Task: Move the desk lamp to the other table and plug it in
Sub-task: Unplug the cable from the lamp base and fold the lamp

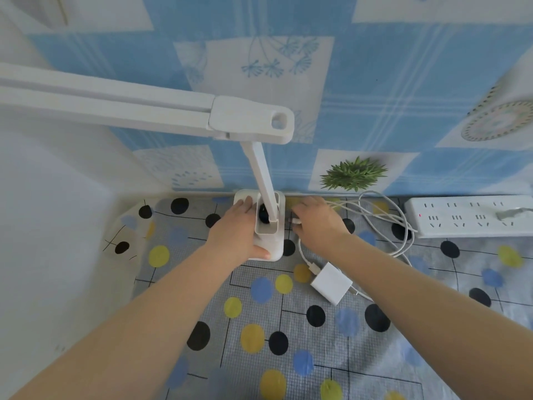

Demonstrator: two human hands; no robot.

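Desk lamp [266, 226] base under left hand [240, 226], right hand [315, 223] pinching cable plug [295, 221]

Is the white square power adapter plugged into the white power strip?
No: the white square power adapter lies loose on the dotted tablecloth, apart from the white power strip by the wall.

Table [288, 356] under a grey grid cloth dotted black, yellow and blue, set against the wall. On it: white desk lamp [266, 226] at the back edge; white adapter [331, 282] near its base (cable [383, 223] looped alongside); white power strip [467, 216] far right.
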